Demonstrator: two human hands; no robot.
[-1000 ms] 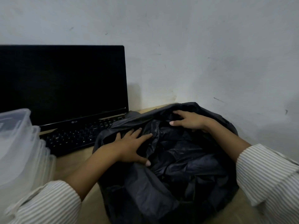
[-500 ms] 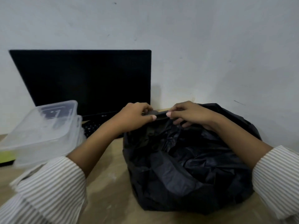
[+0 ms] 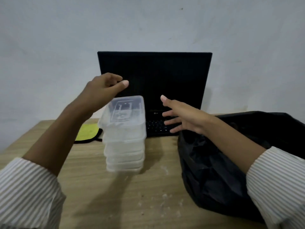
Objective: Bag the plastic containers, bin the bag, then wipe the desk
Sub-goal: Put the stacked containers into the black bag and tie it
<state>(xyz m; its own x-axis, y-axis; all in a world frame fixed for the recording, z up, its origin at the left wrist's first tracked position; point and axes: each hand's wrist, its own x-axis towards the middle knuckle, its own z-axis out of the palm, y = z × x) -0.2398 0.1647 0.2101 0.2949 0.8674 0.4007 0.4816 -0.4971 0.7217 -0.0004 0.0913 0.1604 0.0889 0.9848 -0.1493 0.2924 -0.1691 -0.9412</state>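
Both hands have let go of the bag's rim since the earlier frame. The left hand hangs above the containers, fingers loosely curled, holding nothing. The right hand is spread, just right of the stack, touching nothing. The containers stand stacked mid-desk. Bag open at the right edge. Yellow cloth near the back-left corner; laptop at the back edge.
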